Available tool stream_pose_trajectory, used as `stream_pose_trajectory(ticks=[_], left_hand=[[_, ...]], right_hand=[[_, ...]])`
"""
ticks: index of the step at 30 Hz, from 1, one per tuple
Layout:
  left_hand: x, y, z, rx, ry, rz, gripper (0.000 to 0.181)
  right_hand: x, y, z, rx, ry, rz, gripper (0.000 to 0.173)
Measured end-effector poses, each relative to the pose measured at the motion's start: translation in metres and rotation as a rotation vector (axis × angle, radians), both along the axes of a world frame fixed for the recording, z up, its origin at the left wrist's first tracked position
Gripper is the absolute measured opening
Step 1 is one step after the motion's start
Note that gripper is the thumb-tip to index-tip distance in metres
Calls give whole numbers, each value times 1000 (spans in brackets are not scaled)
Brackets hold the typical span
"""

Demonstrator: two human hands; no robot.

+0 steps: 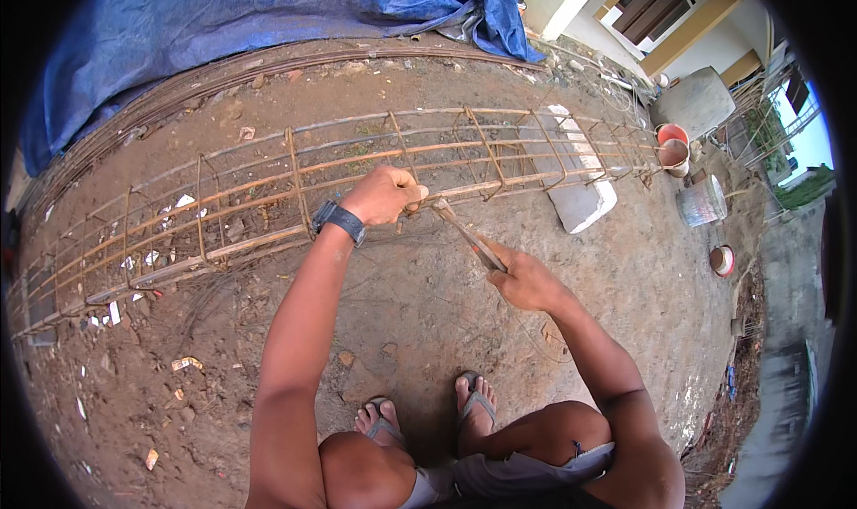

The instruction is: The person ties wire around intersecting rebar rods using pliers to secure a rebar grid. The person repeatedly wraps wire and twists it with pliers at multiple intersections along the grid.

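Observation:
A long rebar cage [261,243], rusty bars ringed by square stirrups, stretches across the view before me. My left hand [383,194], with a black watch [340,222] on its wrist, is closed on the near bar where a stirrup meets it. In my right hand [530,280] are the handles of metal pincers [463,231]. Their jaws point up and left, right beside my left fingertips at the near bar. Whether the jaws grip a tie wire is too small to tell.
A white-edged grey block [581,204] lies under the cage's right part. Buckets [702,201] stand at the right. A blue tarpaulin [281,14] hangs at the back, with long bars [375,52] along its foot. White shards [185,201] litter the dirt at left.

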State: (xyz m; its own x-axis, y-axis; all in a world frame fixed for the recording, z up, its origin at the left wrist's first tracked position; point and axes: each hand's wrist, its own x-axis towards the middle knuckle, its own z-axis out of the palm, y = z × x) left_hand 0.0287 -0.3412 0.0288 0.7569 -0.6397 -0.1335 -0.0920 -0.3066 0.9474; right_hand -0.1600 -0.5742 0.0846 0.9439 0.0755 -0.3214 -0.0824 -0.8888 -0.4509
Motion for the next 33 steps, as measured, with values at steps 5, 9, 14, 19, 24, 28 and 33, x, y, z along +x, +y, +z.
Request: stream_pose_trajectory(ticks=[5, 9, 14, 19, 24, 28, 33], left_hand=[[-2, 2, 1, -12, -3, 19, 35], [-3, 2, 7, 38, -9, 10, 34], [-4, -1, 5, 22, -14, 29, 33], [2, 4, -7, -7, 22, 43, 31], [-9, -3, 3, -22, 25, 43, 32], [-2, 4, 2, 12, -61, 31, 31], [-6, -3, 1, -7, -41, 52, 30]], right_hand=[[8, 9, 19, -172, 10, 103, 73], [7, 14, 17, -265, -9, 73, 66], [8, 13, 10, -349, -100, 64, 50], [18, 9, -12, 511, 526, -295, 41], [-15, 0, -69, 1749, 940, -480, 62], [-18, 11, -37, 1801, 721, -463, 82], [-15, 17, 2, 561, 350, -232, 71]])
